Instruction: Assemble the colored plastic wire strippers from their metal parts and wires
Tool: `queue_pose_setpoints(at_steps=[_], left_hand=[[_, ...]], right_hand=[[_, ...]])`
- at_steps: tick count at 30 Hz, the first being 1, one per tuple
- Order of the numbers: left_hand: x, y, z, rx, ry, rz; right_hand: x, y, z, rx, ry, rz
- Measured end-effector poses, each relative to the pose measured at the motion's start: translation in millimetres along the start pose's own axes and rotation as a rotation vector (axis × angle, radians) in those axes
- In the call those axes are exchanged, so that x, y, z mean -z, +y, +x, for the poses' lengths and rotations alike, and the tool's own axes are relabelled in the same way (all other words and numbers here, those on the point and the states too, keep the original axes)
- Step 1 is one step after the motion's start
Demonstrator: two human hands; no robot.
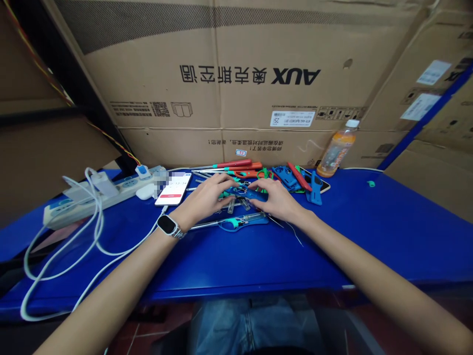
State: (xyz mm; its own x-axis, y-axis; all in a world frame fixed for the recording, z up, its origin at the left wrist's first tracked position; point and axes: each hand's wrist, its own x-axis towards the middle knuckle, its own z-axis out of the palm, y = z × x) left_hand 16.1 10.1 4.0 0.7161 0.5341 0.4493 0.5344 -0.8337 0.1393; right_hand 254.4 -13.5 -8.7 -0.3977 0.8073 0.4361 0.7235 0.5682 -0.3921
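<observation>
Bare arms [369,268] reach over the blue counter [388,236]. Left of the drink bottle [336,150], the right hand [278,198] has bent fingers round a blue plastic piece [254,194]. Beside it, the left hand [209,195] has half-curled fingers; their grip is hard to tell.

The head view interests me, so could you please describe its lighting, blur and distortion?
Head view: cardboard well lit, jeans below the table dim and soft; head view: forearms seemingly stretched toward the lower corners, part of the phone pixelated.
</observation>
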Motion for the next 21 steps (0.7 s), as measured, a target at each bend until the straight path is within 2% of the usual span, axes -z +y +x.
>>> queue_pose_setpoints(at_steps=[4,7,10,12,16,21], left_hand=[[13.6,2,-15,-0.021,0.006,-0.052],[20.0,6,-27,0.025,0.024,-0.077],[21.4,9,-37,0.080,0.071,-0.119],[21.2,10,-40,0.071,0.092,-0.150],[22.5,7,-42,0.032,0.019,-0.202],[24.8,3,-45,0.176,-0.069,-0.323]], right_hand=[[3,-18,-1,0.075,-0.066,0.205],[4,-26,1,0.094,-0.109,0.319],[2,-27,2,0.040,-0.158,0.414],[0,-25,2,-0.028,-0.208,0.482],[-3,-22,-3,-0.022,-0.234,0.477],[-2,-18,-9,0.072,-0.229,0.385]])
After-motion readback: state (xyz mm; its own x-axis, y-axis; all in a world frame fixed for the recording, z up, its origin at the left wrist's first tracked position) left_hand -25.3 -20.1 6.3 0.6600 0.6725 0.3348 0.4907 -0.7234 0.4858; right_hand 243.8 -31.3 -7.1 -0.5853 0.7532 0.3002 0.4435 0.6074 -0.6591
